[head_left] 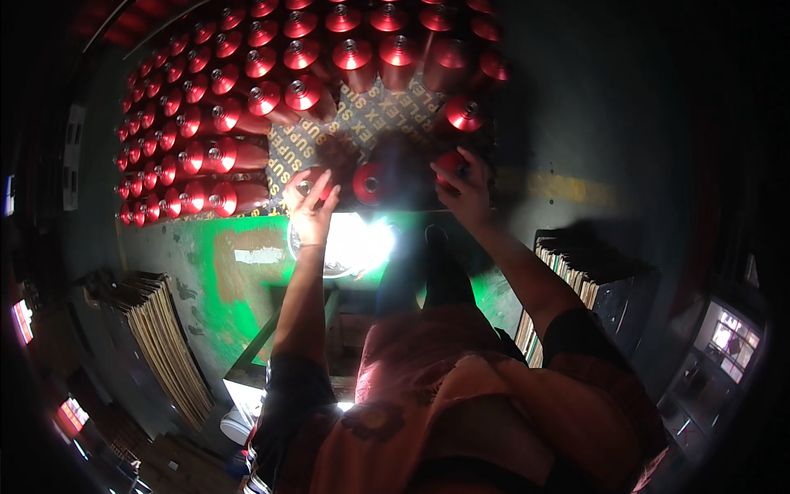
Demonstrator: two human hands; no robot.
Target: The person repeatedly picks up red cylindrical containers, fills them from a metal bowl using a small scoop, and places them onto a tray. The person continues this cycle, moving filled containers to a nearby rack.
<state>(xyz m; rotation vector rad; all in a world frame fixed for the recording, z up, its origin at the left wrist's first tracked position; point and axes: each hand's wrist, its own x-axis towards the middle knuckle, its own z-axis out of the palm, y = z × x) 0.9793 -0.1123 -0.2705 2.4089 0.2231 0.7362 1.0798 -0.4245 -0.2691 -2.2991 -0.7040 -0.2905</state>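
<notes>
My left hand (pixel 309 216) reaches over a shiny red bottle (pixel 306 183) with a sloped shoulder and narrow neck. Thumb and fingers are closed round its top. Farther right, my right hand (pixel 471 193) grips another red bottle (pixel 451 165) in the same way, its fingers partly covering the shoulder. Between the two hands a third red bottle (pixel 366 183) stands untouched. All three are near the close edge of a dark sheet (pixel 387 115) printed with yellow lettering. Beyond my right hand stands one more red bottle (pixel 464 114).
Rows of similar red bottles (pixel 222 78) fill the left and far side of the sheet. A bright light glares off a round white object (pixel 329 247) below my left hand. Stacks of thin boards (pixel 169 346) stand at the left and right (pixel 568 272). The floor is green.
</notes>
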